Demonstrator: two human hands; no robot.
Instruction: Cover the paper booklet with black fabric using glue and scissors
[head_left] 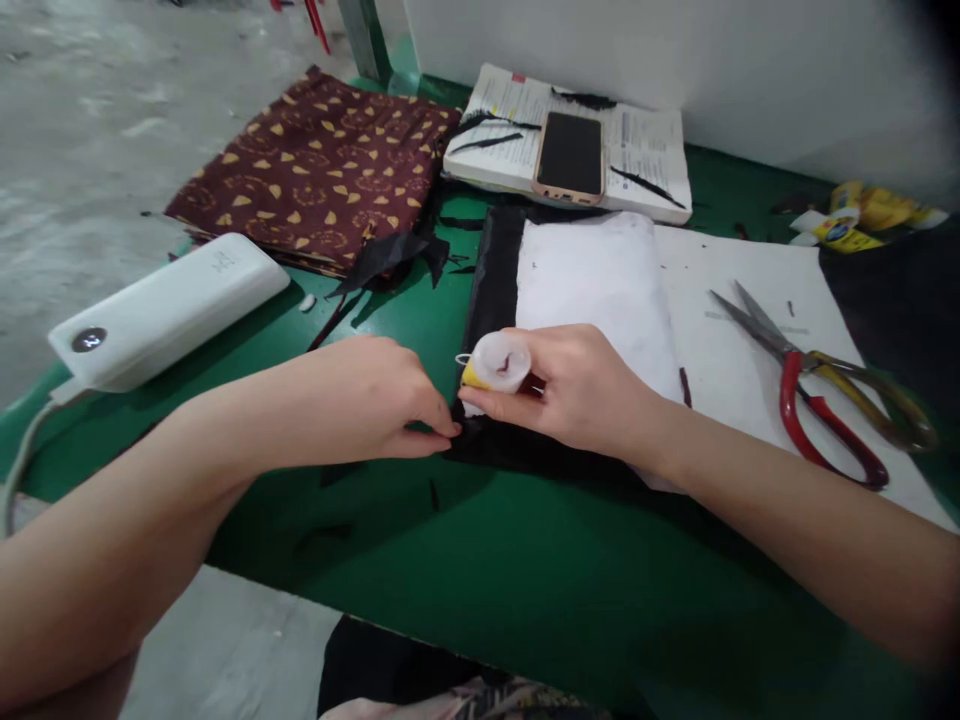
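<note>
My right hand (592,385) is wrapped round a small glue bottle (501,361), whitish with a yellow label, its round base turned toward me. The bottle is tilted down over the near left corner of a black sheet (496,265). That corner is pinched between the thumb and finger of my left hand (379,395). A white sheet (592,265) lies on top of the black one, leaving a black border at its left and near sides. The bottle's tip is hidden behind the bottle and my fingers.
Red-handled scissors (795,360) lie open on white paper (739,275) at right. A white power bank (169,310) with a cable stands left. Behind are a maroon patterned cloth (330,165), a book (645,130) with a phone (570,152), and yellow wrappers (862,215). Black scraps (394,257) litter the green table (480,560).
</note>
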